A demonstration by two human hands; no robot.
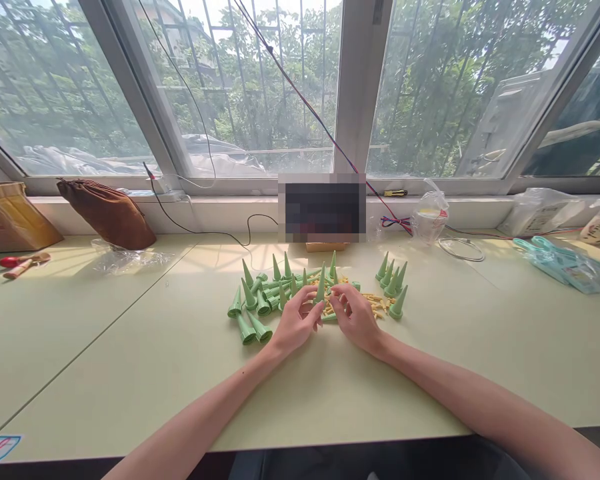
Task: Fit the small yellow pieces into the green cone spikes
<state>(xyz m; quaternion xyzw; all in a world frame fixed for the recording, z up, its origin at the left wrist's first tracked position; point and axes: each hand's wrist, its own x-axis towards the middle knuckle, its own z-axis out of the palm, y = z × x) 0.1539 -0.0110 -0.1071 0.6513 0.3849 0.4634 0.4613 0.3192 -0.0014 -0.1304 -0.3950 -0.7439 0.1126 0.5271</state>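
Observation:
My left hand [299, 319] is closed round the base of a green cone [321, 285], which points upward. Just to its right, my right hand [354, 315] has its fingers bent together beside the cone; whatever they pinch is too small to make out. Behind and between the hands lie small yellow pieces [377, 305], partly hidden by my fingers. Several green cones [247, 330] lie or stand to the left of my left hand. Another group of upright green cones [399, 303] stands to the right of my right hand.
The pale green table [180, 380] runs below a window. Along its back are a brown pouch [107, 213], a blurred dark box [323, 210], a plastic cup in a bag [430, 220], a coiled cable [461, 249] and teal items in plastic [570, 263].

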